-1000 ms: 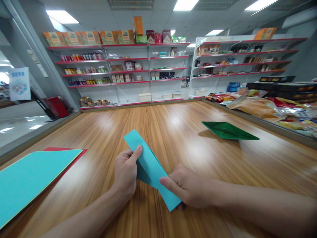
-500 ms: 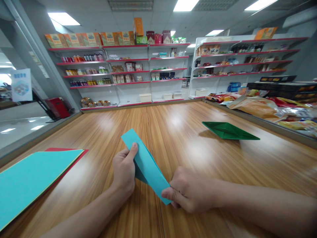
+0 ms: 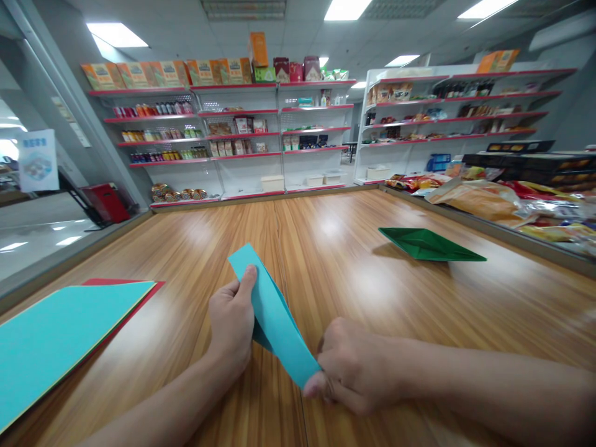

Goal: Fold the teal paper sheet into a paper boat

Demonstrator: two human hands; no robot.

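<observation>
A folded strip of light-blue paper [image 3: 274, 316] is held above the wooden table, slanting from upper left to lower right. My left hand [image 3: 234, 316] pinches its upper end, thumb on top and fingers hidden behind. At the lower right end, my right hand [image 3: 347, 366] is closed on the paper's corner between thumb and curled fingers. The layers gape a little along the strip's right edge, and a flap hangs below its left side. Off to the right lies a folded green paper boat [image 3: 426, 243], apart from both hands.
Flat sheets of coloured paper [image 3: 69, 329], light blue on top with red beneath, lie at the table's left. Packaged snacks [image 3: 484, 198] are heaped past the right edge of the table [image 3: 223, 223]. Stocked shelves [image 3: 242, 133] stand beyond the far edge.
My right thumb has shifted slightly down and left, and the strip's lower end now bends more. My left hand keeps its pinch, and the green boat stays put.
</observation>
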